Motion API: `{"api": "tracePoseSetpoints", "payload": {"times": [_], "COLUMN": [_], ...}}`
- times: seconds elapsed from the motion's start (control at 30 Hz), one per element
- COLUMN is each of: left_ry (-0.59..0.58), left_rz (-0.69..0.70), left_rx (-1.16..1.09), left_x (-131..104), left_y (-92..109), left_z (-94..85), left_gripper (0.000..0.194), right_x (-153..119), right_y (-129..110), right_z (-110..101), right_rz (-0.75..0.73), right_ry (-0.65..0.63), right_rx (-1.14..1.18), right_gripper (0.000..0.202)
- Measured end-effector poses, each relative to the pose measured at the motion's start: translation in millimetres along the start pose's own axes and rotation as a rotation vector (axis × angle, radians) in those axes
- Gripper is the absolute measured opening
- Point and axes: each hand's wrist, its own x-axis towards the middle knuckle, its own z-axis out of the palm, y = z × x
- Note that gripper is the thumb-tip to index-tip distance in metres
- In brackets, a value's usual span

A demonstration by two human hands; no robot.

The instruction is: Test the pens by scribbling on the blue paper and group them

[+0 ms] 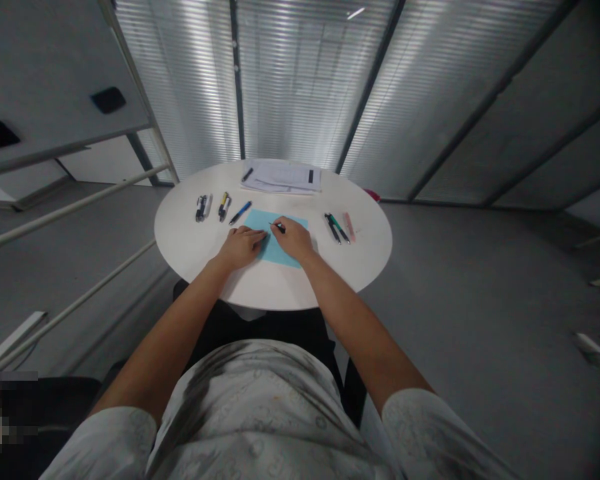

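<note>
On the round white table lies a sheet of light blue paper. My right hand rests on the paper's right part, its fingers closed round a slim black pen whose thin end points left. My left hand lies flat over the paper's left edge, fingers stretched toward the right hand. The two hands are a small gap apart. A blue pen lies just beyond the left hand, close to the paper's left corner.
Papers are stacked at the table's far side, with a dark pen on them. Several pens and a yellow marker lie left. At right are dark and green pens and a pinkish strip. A white rail runs at left.
</note>
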Motion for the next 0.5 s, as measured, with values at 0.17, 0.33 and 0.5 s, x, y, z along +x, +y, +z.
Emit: {"api": "tracePoseSetpoints", "payload": {"times": [0.17,0.33,0.5], "left_ry": [0.020,0.065,0.168], "left_rz": [-0.020,-0.014,-0.054], "left_rx": [-0.031,-0.075,-0.225], "left_x": [1,3,8], "left_y": [1,-7,-17], "left_z": [-2.4,1.6,6.2], "left_gripper": [0.034,0.026,0.027], "right_x": [0,-2,-3], "right_y": [-1,-3,-3], "right_z": [-1,-2,-2], "right_rz": [0.008,-0.015,-0.099], "right_ry": [-0.018,-0.056,-0.109], "right_rx": [-0.021,-0.031,0.007], "right_gripper": [0.024,0.023,0.023]}}
